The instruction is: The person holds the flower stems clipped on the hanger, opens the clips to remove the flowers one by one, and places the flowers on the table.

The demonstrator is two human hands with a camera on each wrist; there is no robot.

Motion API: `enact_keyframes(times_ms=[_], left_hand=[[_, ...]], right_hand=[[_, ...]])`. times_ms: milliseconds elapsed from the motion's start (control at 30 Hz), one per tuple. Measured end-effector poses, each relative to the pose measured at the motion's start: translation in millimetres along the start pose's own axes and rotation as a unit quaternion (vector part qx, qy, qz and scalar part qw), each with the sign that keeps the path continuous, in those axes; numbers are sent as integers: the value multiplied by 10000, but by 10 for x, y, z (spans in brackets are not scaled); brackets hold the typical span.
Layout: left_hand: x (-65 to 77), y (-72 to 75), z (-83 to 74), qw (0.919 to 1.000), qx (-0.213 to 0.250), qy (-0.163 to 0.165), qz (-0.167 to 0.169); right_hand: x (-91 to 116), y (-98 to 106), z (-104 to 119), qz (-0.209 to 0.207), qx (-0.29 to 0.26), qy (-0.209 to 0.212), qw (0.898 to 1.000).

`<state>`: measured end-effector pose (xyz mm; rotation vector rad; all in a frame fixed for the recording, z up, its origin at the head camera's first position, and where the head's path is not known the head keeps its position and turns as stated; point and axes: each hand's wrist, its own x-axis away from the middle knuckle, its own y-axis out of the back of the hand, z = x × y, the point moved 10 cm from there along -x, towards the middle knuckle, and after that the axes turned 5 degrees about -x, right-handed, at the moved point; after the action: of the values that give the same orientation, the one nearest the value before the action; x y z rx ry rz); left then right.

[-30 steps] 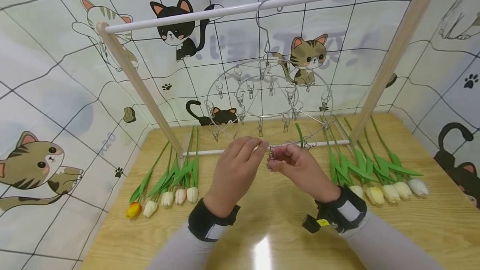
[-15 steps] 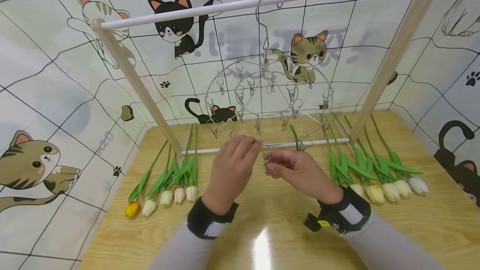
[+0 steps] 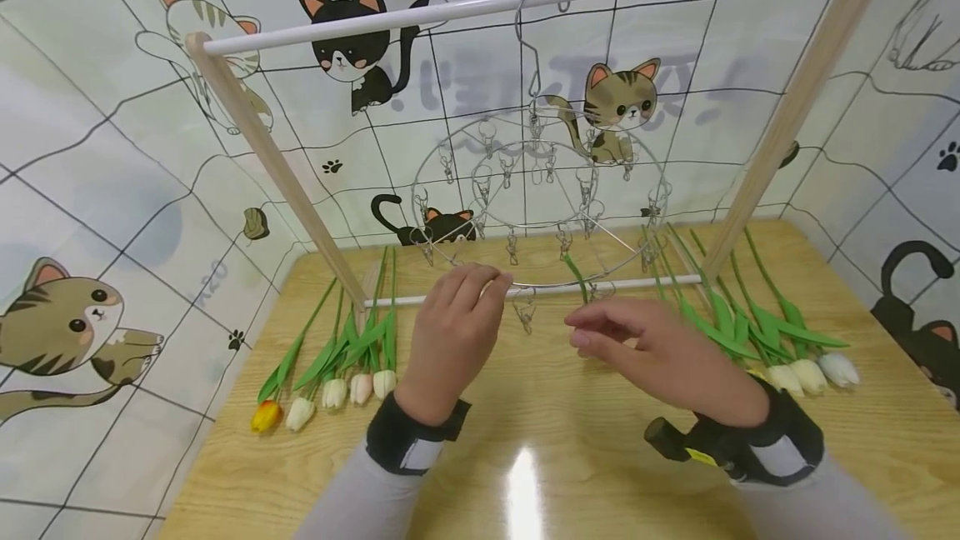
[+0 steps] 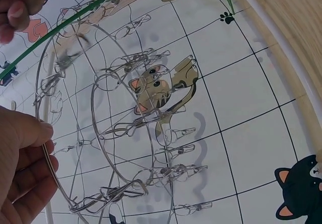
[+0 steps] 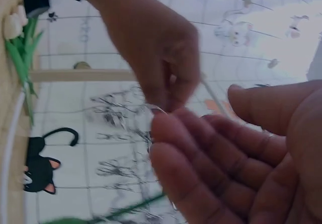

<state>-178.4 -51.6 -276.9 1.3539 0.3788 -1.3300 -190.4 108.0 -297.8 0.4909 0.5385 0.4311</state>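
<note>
A round metal clip hanger [image 3: 525, 283] hangs by its hook from the rack's top bar, several small clips on its two rings. At the front of the outer ring, my left hand [image 3: 456, 332] pinches the wire between thumb and fingers, which the left wrist view shows plainly. A dangling clip [image 3: 527, 320] hangs just right of that hand. My right hand [image 3: 645, 348] is away from this clip, fingers loosely bent, palm bare in the right wrist view. A green tulip stem [image 3: 576, 275] sticks up at the ring beside my right fingertips; its lower part is hidden behind that hand.
The rack has a white top bar [image 3: 420, 19] and wooden posts [image 3: 270, 157]. Tulips lie in a row on the left, including an orange one [image 3: 266, 417]; more lie on the right, such as a pale one [image 3: 838, 370]. A cat-patterned cloth [image 3: 465, 65] stands behind.
My right hand has let go of the clip and moved right, leaving it dangling. My left hand stays on the ring, shifted slightly left.
</note>
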Motion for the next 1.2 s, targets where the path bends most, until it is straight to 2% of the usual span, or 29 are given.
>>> enact_keyframes(times_ms=[100,200,267,333,400,500,600,800,1200], left_hand=[[-1,0,35,9999,74,74,-63],[0,2,67,9998,103,120,-102],[5,-1,89,9998,115,154,-69],[9,-7,114,9997,158,202,-20],[13,-8,138,9994,220,251,13],[18,-8,179,9989,323,327,10],[21,4,222,9983,409,401,-62],[19,24,304,9967,550,573,-137],[34,10,341,9963,551,664,-29]], right_hand=[[70,284,178,-730,108,941,9928],[137,572,266,-1676,419,1765,9690],[154,710,248,-2138,812,1911,9546],[148,789,211,-2356,1284,1949,9434],[124,816,157,-2323,1819,1860,9372],[83,800,71,-2045,2389,1823,9316],[53,762,25,-1826,2707,1923,9254],[24,704,28,-1765,2869,2243,9145],[20,672,31,-1662,2951,2220,9144]])
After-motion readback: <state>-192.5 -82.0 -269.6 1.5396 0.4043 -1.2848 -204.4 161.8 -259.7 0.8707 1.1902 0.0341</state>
